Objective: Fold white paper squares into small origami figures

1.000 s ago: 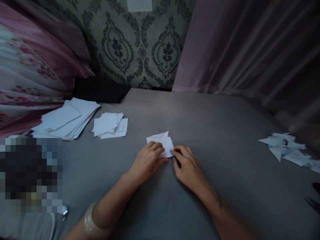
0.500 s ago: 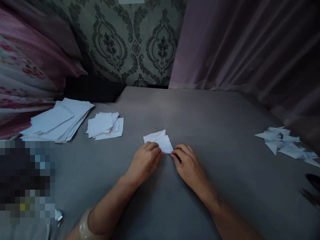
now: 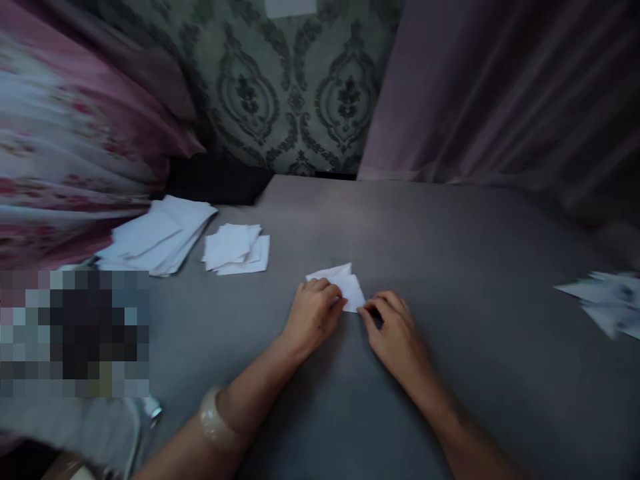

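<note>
A small folded sheet of white paper (image 3: 352, 293) lies on the grey surface, one pointed flap sticking up at its far side. My left hand (image 3: 315, 313) covers the paper's near left part, with fingers closed on its edge. At the near right corner, the thumb and forefinger of my right hand (image 3: 393, 327) pinch the paper. The fingertips of my left hand are partly hidden behind the hand itself.
On the left lie a small stack of white paper pieces (image 3: 233, 247) and a bigger stack of white sheets (image 3: 160, 233). Folded pointed paper pieces (image 3: 607, 303) sit at the far right. A cable plug (image 3: 154, 410) lies at lower left, near a blurred-out patch.
The camera view has turned left, so everything sits further right in the picture. Both hands stay on the folded paper, in nearly the same hold.
</note>
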Tool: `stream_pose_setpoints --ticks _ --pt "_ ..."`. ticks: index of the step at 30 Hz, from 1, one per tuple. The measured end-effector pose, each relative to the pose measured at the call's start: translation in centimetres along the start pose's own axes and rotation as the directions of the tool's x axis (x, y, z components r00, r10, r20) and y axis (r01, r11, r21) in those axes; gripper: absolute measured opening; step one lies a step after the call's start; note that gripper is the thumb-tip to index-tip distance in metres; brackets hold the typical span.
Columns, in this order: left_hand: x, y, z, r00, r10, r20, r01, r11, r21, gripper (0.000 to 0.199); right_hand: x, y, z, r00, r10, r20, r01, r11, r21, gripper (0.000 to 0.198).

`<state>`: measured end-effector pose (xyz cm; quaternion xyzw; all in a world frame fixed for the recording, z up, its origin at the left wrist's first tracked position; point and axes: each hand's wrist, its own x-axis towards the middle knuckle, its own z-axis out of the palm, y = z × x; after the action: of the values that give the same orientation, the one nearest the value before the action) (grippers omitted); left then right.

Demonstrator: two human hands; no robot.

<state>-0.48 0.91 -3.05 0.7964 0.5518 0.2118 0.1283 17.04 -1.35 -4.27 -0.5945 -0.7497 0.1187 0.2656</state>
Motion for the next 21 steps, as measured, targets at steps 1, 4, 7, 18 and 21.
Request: stream_pose_setpoints --ticks 1,4,7,18,21 --pt "-0.1 0.1 -0.1 1.0 0.0 0.005 0.0 1.0 0.002 0.014 0.0 0.2 0.0 1.0 -0.02 -0.01 0.02 1.0 0.003 0.017" --pt "0.0 0.1 -0.3 1.0 0.009 0.023 -0.01 0.999 0.04 0.016 0.3 1.0 0.4 0.996 -0.081 -0.048 0.081 0.997 -0.015 0.024" --pt "0.2 -0.2 -0.2 1.0 0.0 0.013 0.0 0.999 0.053 0.019 0.8 1.7 1.0 0.99 -0.116 -0.085 0.114 0.993 -0.027 0.03" --pt "0.2 -0.4 0.0 0.998 -0.062 0.022 0.062 0.998 -0.023 0.037 0.8 1.5 1.3 0.974 -0.209 -0.09 0.216 0.973 0.075 0.019" --pt "0.2 -0.6 -0.2 0.994 -0.106 0.006 0.107 0.991 -0.075 0.036 0.3 0.7 0.9 0.96 -0.278 0.044 0.269 0.951 0.15 0.03"
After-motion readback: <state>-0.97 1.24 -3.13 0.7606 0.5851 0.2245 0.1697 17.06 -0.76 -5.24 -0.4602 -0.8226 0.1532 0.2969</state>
